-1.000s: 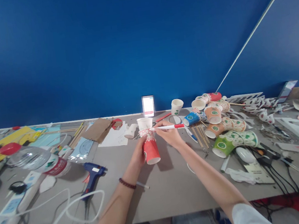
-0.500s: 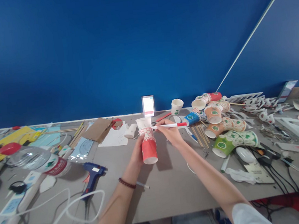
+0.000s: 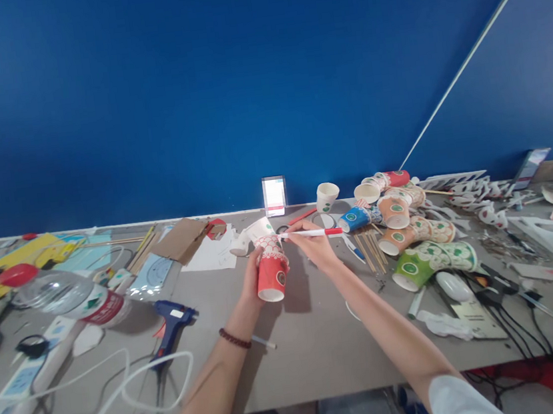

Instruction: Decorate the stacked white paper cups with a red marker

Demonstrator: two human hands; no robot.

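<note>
My left hand [image 3: 252, 278] is closed round a red paper cup [image 3: 271, 278] that is joined end to end with a white paper cup [image 3: 259, 229]. Red scalloped lines cover the part where the two meet, and the pair tilts slightly, with the red cup's open mouth towards me. In my right hand [image 3: 315, 246] is a white marker with a red end [image 3: 322, 232], held like a pen. Its tip meets the white cup's side near the scalloped lines. Fingers of the left hand are partly hidden behind the cup.
Joined, decorated paper cups [image 3: 415, 267] lie at the right beside wooden sticks [image 3: 371, 252]. A phone [image 3: 274, 196] stands against the blue wall. To the left are a blue glue gun [image 3: 173, 327], a plastic bottle [image 3: 73, 296], a power strip [image 3: 39, 370] and a looped white cable [image 3: 190, 372].
The joined cups have turned in my left hand, bringing the round emblem on the red cup into view, and they lean more. The marker has shifted slightly left.
</note>
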